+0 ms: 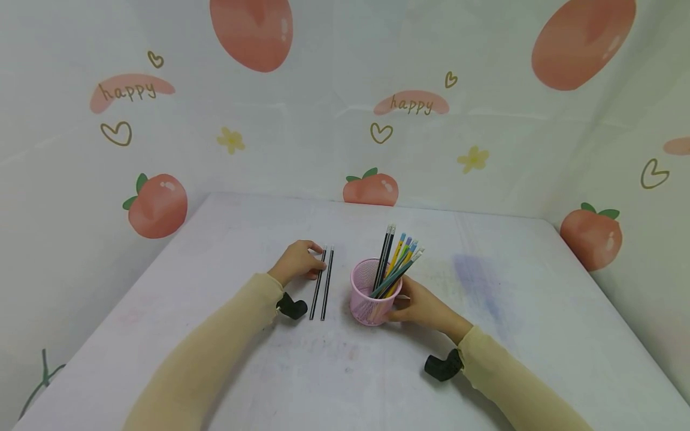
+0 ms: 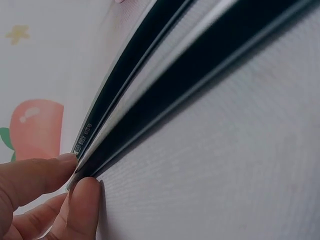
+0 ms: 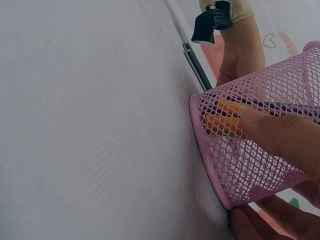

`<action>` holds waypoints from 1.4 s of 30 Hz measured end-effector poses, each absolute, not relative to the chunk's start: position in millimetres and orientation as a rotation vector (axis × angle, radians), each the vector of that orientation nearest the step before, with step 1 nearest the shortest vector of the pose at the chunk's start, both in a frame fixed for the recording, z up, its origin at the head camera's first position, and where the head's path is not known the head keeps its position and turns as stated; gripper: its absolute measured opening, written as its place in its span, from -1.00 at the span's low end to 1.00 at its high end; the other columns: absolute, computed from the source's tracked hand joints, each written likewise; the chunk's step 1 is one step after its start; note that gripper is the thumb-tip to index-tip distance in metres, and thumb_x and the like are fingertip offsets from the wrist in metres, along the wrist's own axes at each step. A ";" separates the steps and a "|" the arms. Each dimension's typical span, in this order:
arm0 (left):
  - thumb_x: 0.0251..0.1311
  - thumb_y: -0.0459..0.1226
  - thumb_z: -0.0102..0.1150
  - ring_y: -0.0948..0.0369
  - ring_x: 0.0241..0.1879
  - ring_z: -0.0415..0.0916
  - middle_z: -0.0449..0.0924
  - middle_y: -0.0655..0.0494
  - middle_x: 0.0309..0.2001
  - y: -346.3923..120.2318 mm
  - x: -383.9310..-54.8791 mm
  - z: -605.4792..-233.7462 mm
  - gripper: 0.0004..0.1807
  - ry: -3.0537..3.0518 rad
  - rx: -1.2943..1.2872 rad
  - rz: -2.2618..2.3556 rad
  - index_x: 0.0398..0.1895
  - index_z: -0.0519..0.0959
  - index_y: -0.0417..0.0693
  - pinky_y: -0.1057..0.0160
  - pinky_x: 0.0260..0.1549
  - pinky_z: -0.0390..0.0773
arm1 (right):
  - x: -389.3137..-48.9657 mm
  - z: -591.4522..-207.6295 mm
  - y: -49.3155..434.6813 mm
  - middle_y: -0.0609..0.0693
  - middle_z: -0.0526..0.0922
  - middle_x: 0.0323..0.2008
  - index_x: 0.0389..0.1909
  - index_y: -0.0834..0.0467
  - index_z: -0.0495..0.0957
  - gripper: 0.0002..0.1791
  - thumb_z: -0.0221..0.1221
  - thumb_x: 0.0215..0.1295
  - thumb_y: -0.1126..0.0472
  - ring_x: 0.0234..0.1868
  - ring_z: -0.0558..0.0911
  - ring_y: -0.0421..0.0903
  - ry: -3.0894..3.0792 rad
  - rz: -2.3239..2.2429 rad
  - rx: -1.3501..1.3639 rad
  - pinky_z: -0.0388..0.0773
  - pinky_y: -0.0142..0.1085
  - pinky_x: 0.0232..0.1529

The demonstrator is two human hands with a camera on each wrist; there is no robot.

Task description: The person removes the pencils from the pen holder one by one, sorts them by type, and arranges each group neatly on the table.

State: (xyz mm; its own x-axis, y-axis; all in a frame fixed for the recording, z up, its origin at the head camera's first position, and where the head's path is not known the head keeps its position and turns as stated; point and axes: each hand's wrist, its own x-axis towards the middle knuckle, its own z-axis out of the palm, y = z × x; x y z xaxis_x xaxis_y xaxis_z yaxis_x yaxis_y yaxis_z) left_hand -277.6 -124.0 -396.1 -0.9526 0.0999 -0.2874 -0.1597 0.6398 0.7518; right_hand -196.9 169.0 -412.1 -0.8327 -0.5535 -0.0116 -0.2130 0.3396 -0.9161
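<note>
Two black pencils with pale stripes lie side by side on the white table; the left hand [image 1: 295,262] is at the left pencil [image 1: 316,292]. In the left wrist view, thumb and forefinger pinch that pencil [image 2: 165,95] close to its far end. The other pencil [image 1: 327,286] lies parallel, just to the right. A pink mesh pencil cup [image 1: 362,300] stands upright, gripped low on its right side by the right hand [image 1: 427,308]. Black, yellow, blue and green pencils [image 1: 386,251] lean inside it, and its mesh shows orange pencil ends [image 3: 220,122] near the base.
The white tabletop [image 1: 334,383] stretches around both hands, with a faint bluish stain [image 1: 477,284] at the right. Behind it hangs a white backdrop [image 1: 312,149] printed with peaches, hearts and flowers. Each wrist carries a small black device [image 1: 444,365].
</note>
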 end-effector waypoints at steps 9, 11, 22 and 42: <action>0.10 -0.28 0.36 0.30 -0.61 0.54 0.61 -0.03 -0.33 -127.4 -279.1 -394.9 -0.50 2.569 -0.027 1.230 0.13 0.51 -0.17 0.38 -0.48 0.60 | -198.1 -412.7 168.4 0.28 0.31 0.34 0.42 0.29 0.06 -0.04 0.41 0.05 0.30 0.29 0.41 0.27 2.306 -1.467 -0.674 0.43 -0.01 0.25; 0.11 -0.26 0.34 0.29 -0.56 0.54 0.63 0.01 -0.42 -128.6 -279.7 -392.4 -0.51 2.600 0.007 1.207 0.13 0.52 -0.17 0.37 -0.44 0.56 | -198.2 -412.2 168.2 0.27 0.31 0.35 0.42 0.27 0.06 -0.03 0.42 0.04 0.30 0.29 0.41 0.27 2.303 -1.470 -0.663 0.43 0.00 0.25; 0.21 -0.33 0.21 -0.07 -0.14 0.63 0.64 -0.24 -0.09 -112.7 -271.3 -350.1 -0.55 2.490 0.181 1.506 0.19 0.48 -0.21 0.24 -0.25 0.68 | -198.2 -410.5 167.0 0.23 0.30 0.37 0.45 0.22 0.04 0.01 0.43 0.02 0.28 0.30 0.40 0.25 2.276 -1.477 -0.628 0.42 0.01 0.25; 0.23 -0.27 0.24 0.11 -0.25 0.65 0.68 0.00 -0.18 -61.3 -241.8 -329.5 -0.68 2.542 0.546 1.534 0.06 0.57 -0.05 0.13 -0.13 0.64 | -197.3 -412.4 169.3 0.28 0.33 0.33 0.40 0.29 0.09 -0.05 0.42 0.05 0.30 0.31 0.38 0.28 2.296 -1.485 -0.662 0.37 0.04 0.28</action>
